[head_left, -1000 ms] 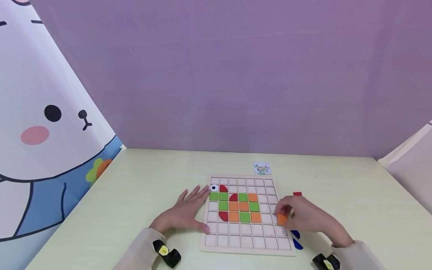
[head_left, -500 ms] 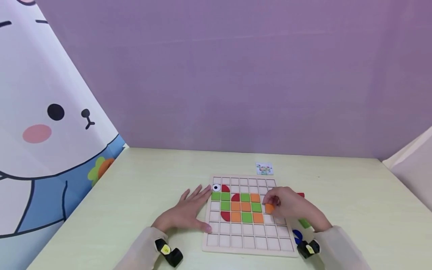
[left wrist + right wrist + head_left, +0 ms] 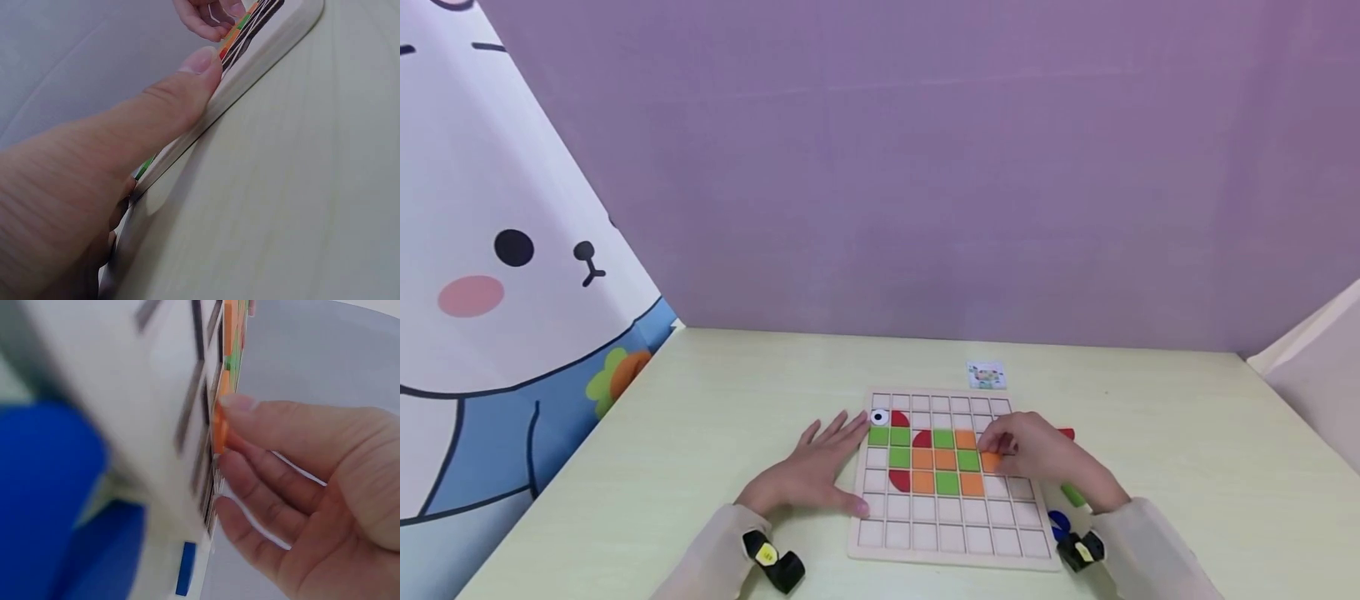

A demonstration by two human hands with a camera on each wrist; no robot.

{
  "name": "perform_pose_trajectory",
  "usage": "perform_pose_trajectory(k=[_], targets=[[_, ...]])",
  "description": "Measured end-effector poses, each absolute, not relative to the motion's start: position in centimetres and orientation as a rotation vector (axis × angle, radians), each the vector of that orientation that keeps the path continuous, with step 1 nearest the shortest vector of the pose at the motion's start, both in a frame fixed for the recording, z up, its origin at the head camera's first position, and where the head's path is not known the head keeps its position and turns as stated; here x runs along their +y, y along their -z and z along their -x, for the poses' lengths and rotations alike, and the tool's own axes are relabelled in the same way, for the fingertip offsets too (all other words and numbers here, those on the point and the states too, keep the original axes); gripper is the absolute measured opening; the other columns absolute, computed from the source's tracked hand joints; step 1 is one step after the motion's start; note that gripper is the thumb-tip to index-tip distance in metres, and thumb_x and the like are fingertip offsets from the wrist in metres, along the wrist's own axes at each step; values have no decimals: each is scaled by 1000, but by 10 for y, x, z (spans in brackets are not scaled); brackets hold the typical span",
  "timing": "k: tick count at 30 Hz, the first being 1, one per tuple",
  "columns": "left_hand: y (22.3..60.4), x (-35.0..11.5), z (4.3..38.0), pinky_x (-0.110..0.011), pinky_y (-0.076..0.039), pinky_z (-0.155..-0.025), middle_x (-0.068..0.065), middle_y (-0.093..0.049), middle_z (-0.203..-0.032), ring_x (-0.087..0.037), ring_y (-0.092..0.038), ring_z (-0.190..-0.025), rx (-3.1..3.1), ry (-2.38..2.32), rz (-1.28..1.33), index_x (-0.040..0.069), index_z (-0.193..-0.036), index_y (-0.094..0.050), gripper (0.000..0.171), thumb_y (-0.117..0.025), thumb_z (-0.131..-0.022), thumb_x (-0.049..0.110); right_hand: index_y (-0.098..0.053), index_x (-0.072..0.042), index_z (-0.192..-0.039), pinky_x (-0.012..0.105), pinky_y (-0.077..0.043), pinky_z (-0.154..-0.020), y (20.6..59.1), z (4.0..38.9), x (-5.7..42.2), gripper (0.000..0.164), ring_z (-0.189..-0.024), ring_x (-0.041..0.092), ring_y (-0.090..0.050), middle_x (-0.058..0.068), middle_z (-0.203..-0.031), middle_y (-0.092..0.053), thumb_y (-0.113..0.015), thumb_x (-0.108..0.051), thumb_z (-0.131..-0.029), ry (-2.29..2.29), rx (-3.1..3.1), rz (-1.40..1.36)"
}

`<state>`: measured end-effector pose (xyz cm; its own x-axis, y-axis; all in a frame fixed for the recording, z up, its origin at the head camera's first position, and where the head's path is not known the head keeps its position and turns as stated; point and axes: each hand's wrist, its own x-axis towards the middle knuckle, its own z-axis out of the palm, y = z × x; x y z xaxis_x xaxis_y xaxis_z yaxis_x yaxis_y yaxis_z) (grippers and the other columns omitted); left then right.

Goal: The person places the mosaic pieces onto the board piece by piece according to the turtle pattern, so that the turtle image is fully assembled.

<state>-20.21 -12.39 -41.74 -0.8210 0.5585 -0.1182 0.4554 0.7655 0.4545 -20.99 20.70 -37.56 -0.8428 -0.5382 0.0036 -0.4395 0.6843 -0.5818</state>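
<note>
A white gridded board lies on the table, with green, orange and red tiles in its cells and an eye tile near its upper left corner. My left hand rests at the board's left edge with fingers spread; in the left wrist view its thumb lies on the rim. Over the right part of the board, my right hand pinches an orange square tile, just right of a green tile. The right wrist view has the thumb against this orange tile, low at the grid.
Blue rounded pieces lie by the board's lower right side, partly behind the right wrist. A green piece and a red piece show around the right forearm. Behind the board lies a small picture card. A purple wall stands at the back.
My right hand has carried the orange tile from the board's right edge leftward and slightly back, into the cell beside the green tile. My left hand has stayed in place.
</note>
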Motion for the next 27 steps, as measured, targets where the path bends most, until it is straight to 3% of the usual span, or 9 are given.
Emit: perform_pose_trajectory(k=[12, 27], targets=[[421, -117, 205, -59, 2, -116, -1, -8, -162, -30, 1, -149, 2739, -575, -770, 15, -154, -14, 113, -67, -71, 69, -68, -9, -93, 21, -46, -67, 381, 213, 225, 20, -78, 13, -52, -3, -86, -62, -75, 0, -76, 897, 2755, 763], [413, -119, 199, -59, 2, -116, -1, -8, -162, -30, 0, -149, 2724, -604, -773, 14, -154, -15, 112, -68, -71, 67, -66, -10, -97, 22, -49, -67, 373, 186, 276, 29, -80, 11, -53, -4, -89, -62, -78, -5, -71, 791, 2790, 628]])
